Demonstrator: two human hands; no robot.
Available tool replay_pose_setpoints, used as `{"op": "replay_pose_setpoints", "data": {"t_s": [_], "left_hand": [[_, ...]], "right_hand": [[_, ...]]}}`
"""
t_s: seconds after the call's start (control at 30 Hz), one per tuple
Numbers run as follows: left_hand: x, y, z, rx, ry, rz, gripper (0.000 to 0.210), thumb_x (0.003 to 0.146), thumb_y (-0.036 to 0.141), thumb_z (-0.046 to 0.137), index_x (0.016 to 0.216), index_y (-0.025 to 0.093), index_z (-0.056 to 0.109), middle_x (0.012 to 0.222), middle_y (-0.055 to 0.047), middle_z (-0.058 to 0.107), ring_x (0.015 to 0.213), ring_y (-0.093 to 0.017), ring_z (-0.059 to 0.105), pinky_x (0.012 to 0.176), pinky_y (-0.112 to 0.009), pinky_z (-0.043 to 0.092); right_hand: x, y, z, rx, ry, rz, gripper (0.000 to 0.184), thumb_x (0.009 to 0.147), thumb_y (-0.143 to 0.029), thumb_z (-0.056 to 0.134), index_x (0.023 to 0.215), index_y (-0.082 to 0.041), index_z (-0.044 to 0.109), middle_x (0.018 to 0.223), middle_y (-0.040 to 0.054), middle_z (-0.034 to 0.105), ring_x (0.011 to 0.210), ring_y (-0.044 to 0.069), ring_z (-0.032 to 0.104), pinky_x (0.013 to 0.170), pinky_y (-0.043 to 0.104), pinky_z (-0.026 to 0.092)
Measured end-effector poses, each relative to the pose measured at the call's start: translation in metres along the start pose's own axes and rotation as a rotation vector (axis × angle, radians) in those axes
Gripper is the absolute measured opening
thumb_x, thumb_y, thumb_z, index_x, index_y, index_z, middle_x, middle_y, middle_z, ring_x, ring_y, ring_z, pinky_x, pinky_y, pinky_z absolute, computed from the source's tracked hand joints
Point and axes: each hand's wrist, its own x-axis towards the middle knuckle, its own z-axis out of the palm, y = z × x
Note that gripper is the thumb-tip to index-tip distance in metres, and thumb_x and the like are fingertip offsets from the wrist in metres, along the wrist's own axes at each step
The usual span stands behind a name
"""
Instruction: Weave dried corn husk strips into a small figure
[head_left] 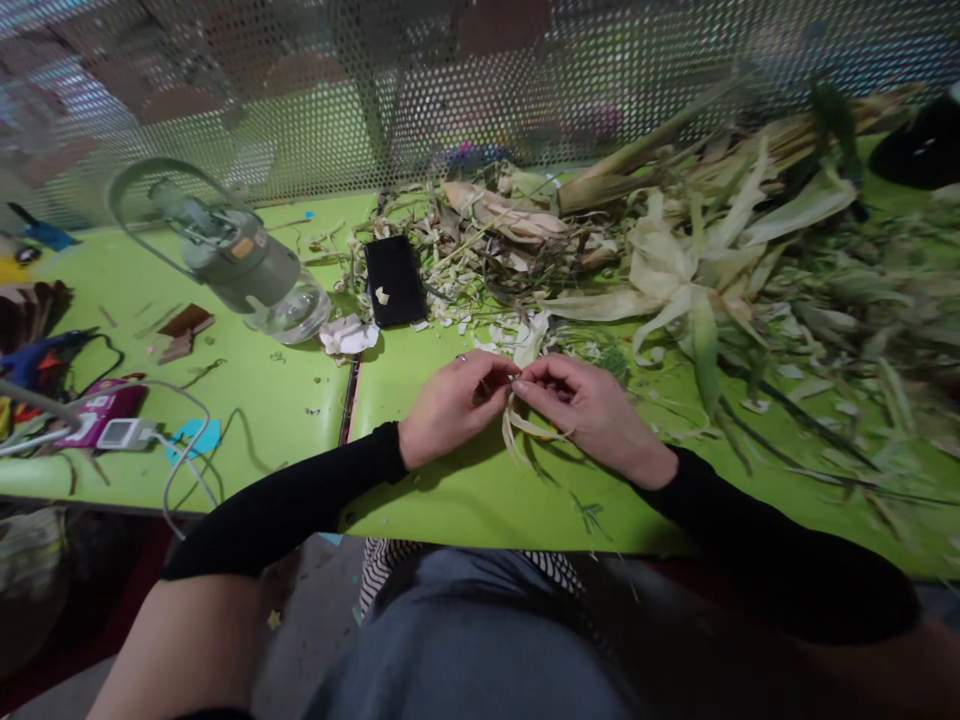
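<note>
Over the front of the green table, my left hand and my right hand meet, fingertips nearly touching. Both pinch a small bundle of pale corn husk strips. One wider piece of husk sticks up above the fingers, and thin strips curl down below them. The exact grip point is partly hidden by the fingers. Behind my hands lie small husk scraps. A spread of pale corn husks lies to the right of my right hand.
A black phone lies beyond my left hand, beside a crumpled white tissue and a water bottle. A purple power strip with cables is at left. Dried stalks pile up before a perforated metal screen.
</note>
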Motion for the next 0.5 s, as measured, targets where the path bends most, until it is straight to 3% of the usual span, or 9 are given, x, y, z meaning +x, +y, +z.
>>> {"op": "replay_pose_setpoints", "data": {"t_s": [0.2,0.27,0.4,0.5], "left_hand": [[0.003,0.003,-0.002,-0.055,0.029,-0.083,0.003,0.086,0.016,0.064,0.086,0.016,0.068,0.083,-0.003,0.067,0.08,-0.014,0.057,0.079,-0.028,0.046],[0.006,0.005,-0.007,-0.161,-0.008,-0.195,0.002,0.084,0.015,0.066,0.082,0.015,0.066,0.079,-0.001,0.064,0.077,-0.012,0.055,0.074,-0.026,0.043],[0.012,0.007,-0.016,-0.545,-0.201,-0.531,0.008,0.084,0.021,0.065,0.081,0.014,0.064,0.068,0.004,0.056,0.059,-0.006,0.043,0.058,-0.021,0.032],[0.013,0.007,-0.018,-0.66,-0.247,-0.62,0.011,0.083,0.025,0.067,0.08,0.015,0.064,0.062,0.006,0.048,0.052,-0.005,0.034,0.051,-0.023,0.023]], "right_hand": [[-0.001,-0.006,-0.001,-0.089,0.044,-0.065,0.024,0.092,-0.042,0.064,0.079,-0.021,0.064,0.072,0.0013,0.057,0.06,0.014,0.045,0.056,0.031,0.036],[-0.001,-0.006,-0.003,-0.117,0.049,-0.083,0.022,0.093,-0.04,0.063,0.079,-0.022,0.063,0.073,0.0021,0.057,0.061,0.015,0.046,0.057,0.032,0.037],[0.001,-0.004,-0.005,-0.144,0.037,-0.093,0.023,0.094,-0.041,0.061,0.081,-0.023,0.064,0.074,0.0033,0.058,0.062,0.016,0.048,0.057,0.033,0.037],[0.001,-0.003,-0.004,-0.145,0.024,-0.093,0.022,0.094,-0.04,0.061,0.082,-0.023,0.064,0.075,0.0032,0.059,0.063,0.016,0.048,0.057,0.033,0.038]]}}
